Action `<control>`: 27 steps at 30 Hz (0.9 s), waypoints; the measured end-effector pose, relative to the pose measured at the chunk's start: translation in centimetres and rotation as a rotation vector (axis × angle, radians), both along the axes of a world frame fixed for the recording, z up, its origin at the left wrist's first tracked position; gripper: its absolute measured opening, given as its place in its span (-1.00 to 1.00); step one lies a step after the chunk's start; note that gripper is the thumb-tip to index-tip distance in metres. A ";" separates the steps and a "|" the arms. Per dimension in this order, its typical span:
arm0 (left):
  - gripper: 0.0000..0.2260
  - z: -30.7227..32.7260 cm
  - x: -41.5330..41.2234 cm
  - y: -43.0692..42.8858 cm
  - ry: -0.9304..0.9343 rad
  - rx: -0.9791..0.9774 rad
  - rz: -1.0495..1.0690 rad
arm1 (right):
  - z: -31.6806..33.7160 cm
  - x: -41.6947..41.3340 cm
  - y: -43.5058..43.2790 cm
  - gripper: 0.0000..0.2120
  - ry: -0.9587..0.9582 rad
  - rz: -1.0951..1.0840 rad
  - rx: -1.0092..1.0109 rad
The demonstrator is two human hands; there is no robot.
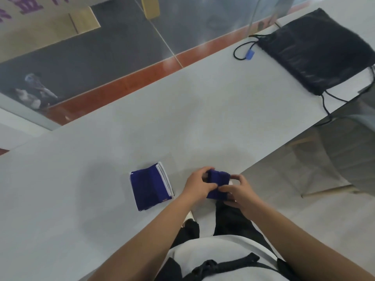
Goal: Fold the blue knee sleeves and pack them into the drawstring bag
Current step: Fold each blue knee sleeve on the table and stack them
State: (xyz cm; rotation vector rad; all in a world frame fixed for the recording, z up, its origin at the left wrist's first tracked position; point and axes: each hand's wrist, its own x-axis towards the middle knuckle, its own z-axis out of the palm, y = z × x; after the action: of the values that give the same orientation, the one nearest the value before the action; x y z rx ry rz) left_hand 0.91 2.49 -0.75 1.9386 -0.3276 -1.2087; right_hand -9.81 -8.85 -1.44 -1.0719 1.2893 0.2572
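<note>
A white table (101,159) stands by a glass wall (121,37). At the left, one blue knee sleeve (151,189) lies folded on it. The left hand (199,184) and right hand (240,192), close together, both pinch the second sleeve (218,182), folding it. Next, I think, both sleeves must go into the black drawstring bag (316,55), far off at the right.

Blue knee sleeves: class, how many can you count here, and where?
2. One folded sleeve lies on the table; the second sleeve is gripped between left hand and right hand at the table's near edge. The drawstring bag may hide more.
</note>
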 end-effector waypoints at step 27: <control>-0.72 5.3 4.6 17.4 -0.045 -0.171 0.900 | 5.9 13.8 9.9 -0.74 -0.181 0.604 0.045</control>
State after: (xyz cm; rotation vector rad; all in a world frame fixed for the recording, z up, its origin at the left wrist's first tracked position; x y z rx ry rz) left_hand 5.50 19.91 4.60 1.6524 0.3861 -0.5175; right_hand 3.99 1.06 4.50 -1.3939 0.7697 0.6226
